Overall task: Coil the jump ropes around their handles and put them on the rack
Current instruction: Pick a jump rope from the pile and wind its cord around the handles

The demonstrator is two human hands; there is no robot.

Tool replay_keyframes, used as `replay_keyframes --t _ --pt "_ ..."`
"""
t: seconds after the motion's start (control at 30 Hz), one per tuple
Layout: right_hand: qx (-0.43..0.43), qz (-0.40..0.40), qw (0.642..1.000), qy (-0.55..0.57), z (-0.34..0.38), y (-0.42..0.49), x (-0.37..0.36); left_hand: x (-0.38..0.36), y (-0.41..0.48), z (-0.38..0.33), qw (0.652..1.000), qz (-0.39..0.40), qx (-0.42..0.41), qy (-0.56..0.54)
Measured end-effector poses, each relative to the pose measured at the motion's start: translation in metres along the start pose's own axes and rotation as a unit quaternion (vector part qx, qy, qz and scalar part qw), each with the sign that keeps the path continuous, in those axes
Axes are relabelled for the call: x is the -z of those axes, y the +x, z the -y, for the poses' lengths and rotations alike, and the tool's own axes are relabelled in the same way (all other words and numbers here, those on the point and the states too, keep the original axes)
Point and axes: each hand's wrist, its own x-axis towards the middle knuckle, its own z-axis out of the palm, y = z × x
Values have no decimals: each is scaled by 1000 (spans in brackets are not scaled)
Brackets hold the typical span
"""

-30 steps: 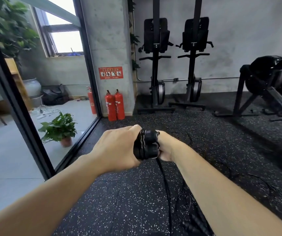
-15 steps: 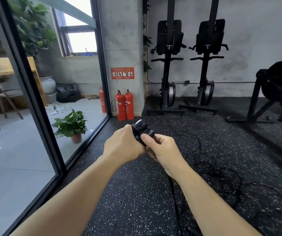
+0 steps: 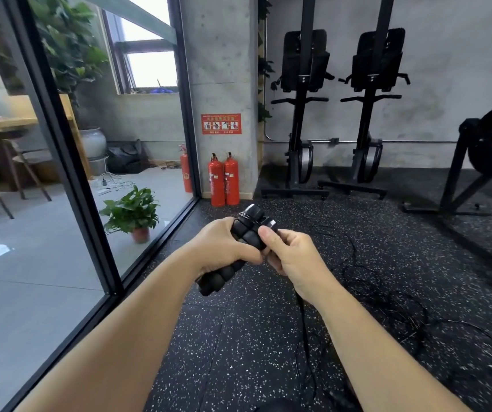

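Gripping both black handles [image 3: 246, 233] together, the left hand [image 3: 224, 248] steadies them while the right hand [image 3: 293, 260] pinches the rope [image 3: 303, 322] against them. Most of the rope lies in tangled loops on the floor [image 3: 238, 352]. It could snag there, or slack turns could slip off.

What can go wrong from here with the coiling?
1. The rope drops from the handles into overlapping loops on the floor. Winding may drag in a tangle or knot.
2. The left hand grips both handles together, while the right hand only pinches near their upper ends. The handles might splay or slip once the wraps pull tight.
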Motion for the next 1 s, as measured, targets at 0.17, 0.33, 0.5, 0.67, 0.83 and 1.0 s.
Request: replay_keyframes --t 0.17,0.33,0.5,0.67,0.83,1.0 --pt "4 -19 993 -119 -1 1 4 -5 5 0 998 -55 11 9" --pt "59 -30 904 -422 5 -5 9 7 15 7 991 -115 52 37" --pt "117 -57 824 -552 23 -16 5 18 17 8 987 -134 79 44" --pt "197 -48 768 -608 46 -20 -4 16 16 0 977 -133 83 144" --pt "241 -25 734 -635 76 2 3 -6 1 -27 918 -109 5 382" --pt "227 24 751 -620 89 25 24 -18 -16 -47 862 -18 -121 492"
